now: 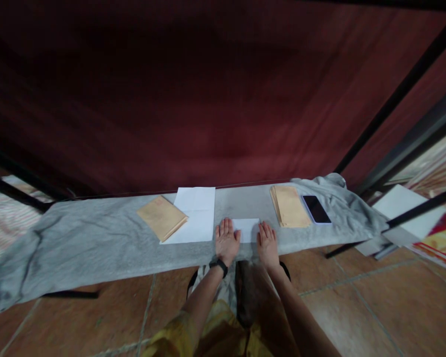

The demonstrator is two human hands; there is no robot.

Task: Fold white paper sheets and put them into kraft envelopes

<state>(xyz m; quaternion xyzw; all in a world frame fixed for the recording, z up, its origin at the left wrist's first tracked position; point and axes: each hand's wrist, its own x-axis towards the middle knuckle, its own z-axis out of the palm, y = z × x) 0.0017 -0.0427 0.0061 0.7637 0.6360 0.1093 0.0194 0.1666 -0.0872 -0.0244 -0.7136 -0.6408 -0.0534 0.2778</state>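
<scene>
A folded white sheet of paper (248, 230) lies flat on the grey cloth between my two hands. My left hand (227, 241), with a dark band on its wrist, rests palm down on the paper's left end, fingers stretched out. On the right end lies my right hand (268, 246), also palm down with its fingers extended. To the left are larger white sheets (196, 213), creased across, with a stack of brown envelopes (162, 217) partly over them. Another stack of brown envelopes (293, 206) sits to the right of my right hand.
A phone (316, 209) with a dark screen lies beside the right envelopes. Grey cloth (107, 243) covers the long narrow surface and is bunched at both ends. Behind it hangs a dark red panel (223, 124). Black metal bars (397, 94) slant at the right, near printed papers (444, 240).
</scene>
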